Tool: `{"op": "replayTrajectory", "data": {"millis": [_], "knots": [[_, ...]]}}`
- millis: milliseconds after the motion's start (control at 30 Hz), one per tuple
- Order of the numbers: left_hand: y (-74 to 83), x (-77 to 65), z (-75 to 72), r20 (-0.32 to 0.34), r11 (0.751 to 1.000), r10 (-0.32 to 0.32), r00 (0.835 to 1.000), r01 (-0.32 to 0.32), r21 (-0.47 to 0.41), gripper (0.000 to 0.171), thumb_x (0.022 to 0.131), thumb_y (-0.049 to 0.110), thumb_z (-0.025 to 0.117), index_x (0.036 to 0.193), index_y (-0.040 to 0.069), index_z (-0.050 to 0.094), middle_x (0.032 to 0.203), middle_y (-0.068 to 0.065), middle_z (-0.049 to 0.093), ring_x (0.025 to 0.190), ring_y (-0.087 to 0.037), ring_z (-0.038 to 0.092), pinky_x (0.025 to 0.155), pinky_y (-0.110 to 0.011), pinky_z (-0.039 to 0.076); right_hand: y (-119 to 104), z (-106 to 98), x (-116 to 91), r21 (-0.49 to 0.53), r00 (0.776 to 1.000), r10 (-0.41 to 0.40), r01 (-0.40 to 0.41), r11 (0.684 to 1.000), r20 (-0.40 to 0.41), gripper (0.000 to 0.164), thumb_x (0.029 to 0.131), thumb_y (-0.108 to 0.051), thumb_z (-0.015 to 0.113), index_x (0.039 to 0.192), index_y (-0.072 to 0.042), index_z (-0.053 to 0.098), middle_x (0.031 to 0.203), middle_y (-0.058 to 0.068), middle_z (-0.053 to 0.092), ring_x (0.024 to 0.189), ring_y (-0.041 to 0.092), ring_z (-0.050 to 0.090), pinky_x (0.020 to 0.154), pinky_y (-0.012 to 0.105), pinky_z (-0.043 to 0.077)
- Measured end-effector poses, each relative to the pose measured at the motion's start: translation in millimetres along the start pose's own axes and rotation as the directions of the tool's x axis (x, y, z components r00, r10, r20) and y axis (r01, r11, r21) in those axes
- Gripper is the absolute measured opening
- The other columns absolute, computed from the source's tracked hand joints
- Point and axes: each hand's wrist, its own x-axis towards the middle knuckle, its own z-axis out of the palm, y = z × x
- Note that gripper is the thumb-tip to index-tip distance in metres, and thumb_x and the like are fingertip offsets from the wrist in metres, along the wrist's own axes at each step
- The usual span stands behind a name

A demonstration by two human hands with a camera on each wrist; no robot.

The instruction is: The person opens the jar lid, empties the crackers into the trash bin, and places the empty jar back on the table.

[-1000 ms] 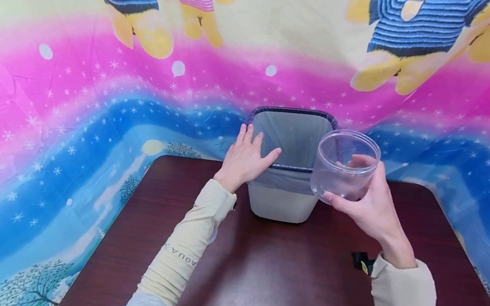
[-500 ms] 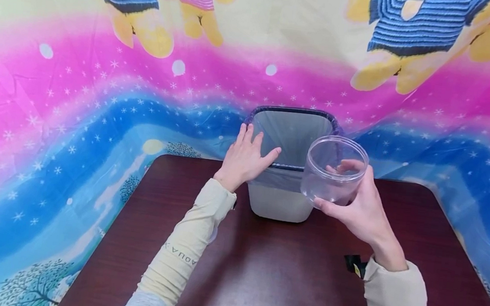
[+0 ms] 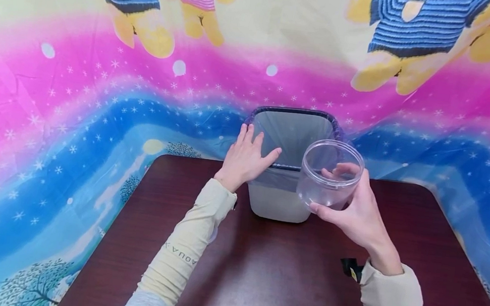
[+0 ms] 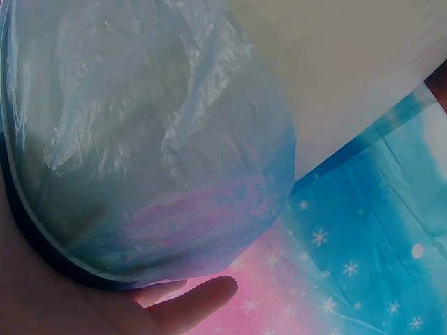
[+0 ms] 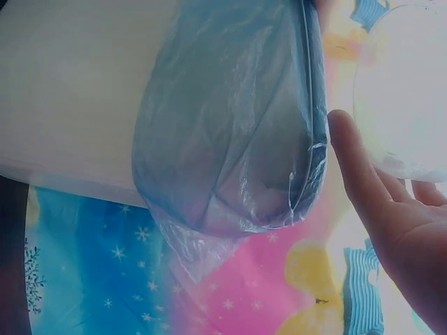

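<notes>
A clear plastic jar (image 3: 315, 188), wide-mouthed and without a lid, is in my right hand (image 3: 363, 220), which grips it from the right side with thumb in front and fingers behind. In the head view the jar overlaps the front right corner of a pale trash bin (image 3: 277, 205). A thin translucent bag (image 5: 223, 118) lines the bin and folds down over its dark rim (image 3: 294, 111). My left hand (image 3: 243, 163) rests on the bin's left rim, fingers straight and spread. From the left wrist view, the palm lies against that rim over the bag.
The bin stands at the far edge of a dark reddish-brown table (image 3: 277, 276). Behind it hangs a patterned cloth (image 3: 123, 75) with bears and snowflakes. A small black device (image 3: 351, 269) is worn at my right wrist.
My right hand has moved left and slightly downward with the jar, bringing it further across the front of the bin. The left hand has stayed in place.
</notes>
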Motion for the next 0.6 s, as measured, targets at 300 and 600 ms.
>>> {"op": "replayTrajectory", "data": {"millis": [300, 600], "knots": [[1.8, -1.1, -1.3, -0.005, 1.0, 0.001, 1.0, -0.001, 0.003, 0.082, 0.091, 0.07, 0.031, 0.151, 0.014, 0.033, 0.163, -0.011, 0.013, 0.152, -0.027, -0.001, 0.114, -0.053, 0.03, -2.1, 1.6, -2.3, -0.045, 1.0, 0.0, 0.0, 0.999, 0.001, 0.079, 0.07, -0.01, 0.085, 0.132, -0.01, 0.035, 0.125, 0.009, 0.061, 0.108, -0.006, 0.056, 0.083, 0.013, 0.044], [1.6, -1.0, -0.7, -0.001, 1.0, -0.002, 1.0, 0.002, 0.006, 0.084, 0.091, 0.071, 0.031, 0.151, 0.014, 0.033, 0.163, -0.011, 0.012, 0.152, -0.026, -0.002, 0.114, -0.052, 0.031, 2.1, 7.0, -5.7, -0.003, 1.0, -0.021, 0.021, 1.0, 0.014, 0.08, 0.067, -0.007, 0.086, 0.131, -0.007, 0.037, 0.123, 0.01, 0.061, 0.108, -0.006, 0.057, 0.088, 0.011, 0.04]]}}
